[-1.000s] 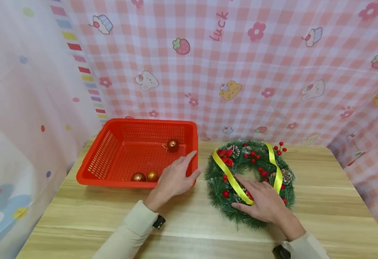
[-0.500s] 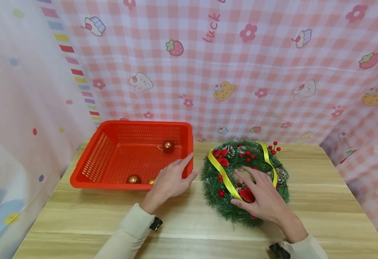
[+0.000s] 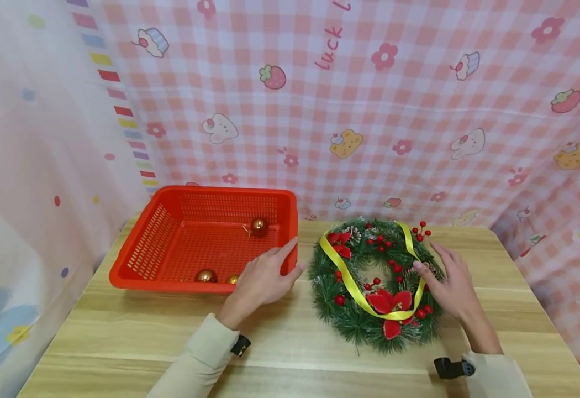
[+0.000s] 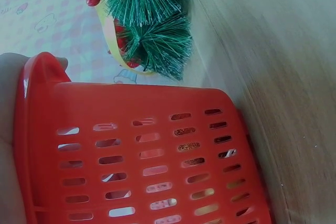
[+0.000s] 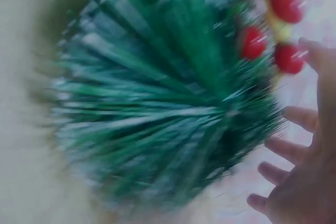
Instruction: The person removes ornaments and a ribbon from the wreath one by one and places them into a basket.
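My left hand [image 3: 262, 282] rests at the front right corner of the red plastic basket [image 3: 230, 286], its fingers over the rim and its thumb stretched toward the right. In the left wrist view the basket's slotted wall [image 4: 126, 129] fills the lower part, with the hand at the left edge. The green wreath [image 3: 339, 320] lies on the table, dressed with red berries, red flowers [image 3: 391, 303], pine cones and a yellow ribbon [image 3: 347, 276]. At the wreath's right side my right hand [image 3: 454, 282] spreads its fingers, fingertips close to the ribbon and berries, holding nothing.
Inside the basket lie shiny bronze ornament balls [image 3: 259, 226] and a glittery gold one [image 3: 232, 279], partly hidden by the left hand. A pink checked cloth [image 3: 344, 110] hangs behind the wooden table [image 3: 290, 354].
My right hand has moved off the wreath's front to its right side, uncovering the red flower near the front. The ribbon's lower loop now shows. My left hand stays at the basket corner.
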Motion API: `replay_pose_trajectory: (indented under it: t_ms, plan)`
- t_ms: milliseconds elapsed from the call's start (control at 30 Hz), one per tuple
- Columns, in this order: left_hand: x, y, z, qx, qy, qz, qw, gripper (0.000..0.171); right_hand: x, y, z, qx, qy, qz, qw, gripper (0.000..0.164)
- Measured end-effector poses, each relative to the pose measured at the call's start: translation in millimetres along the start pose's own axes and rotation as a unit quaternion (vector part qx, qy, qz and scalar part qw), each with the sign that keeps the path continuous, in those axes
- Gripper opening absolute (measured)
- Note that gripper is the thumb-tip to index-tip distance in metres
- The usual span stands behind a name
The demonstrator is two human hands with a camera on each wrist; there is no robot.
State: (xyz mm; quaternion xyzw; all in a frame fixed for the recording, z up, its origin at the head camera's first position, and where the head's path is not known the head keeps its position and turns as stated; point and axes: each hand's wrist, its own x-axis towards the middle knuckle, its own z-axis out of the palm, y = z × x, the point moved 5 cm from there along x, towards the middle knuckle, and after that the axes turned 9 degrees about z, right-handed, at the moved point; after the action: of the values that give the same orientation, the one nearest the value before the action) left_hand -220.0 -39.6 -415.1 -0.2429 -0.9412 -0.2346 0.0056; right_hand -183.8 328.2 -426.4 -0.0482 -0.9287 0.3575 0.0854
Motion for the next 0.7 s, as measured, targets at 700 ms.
replay_pose_trajectory:
  t_ms: [700]
  plan:
    - [0.2,1.6,0.7,0.007,-0.004,-0.003,1.0,0.065,10.5,43.3,31.0,0.115,-0.056,0.083,0.988,0.063]
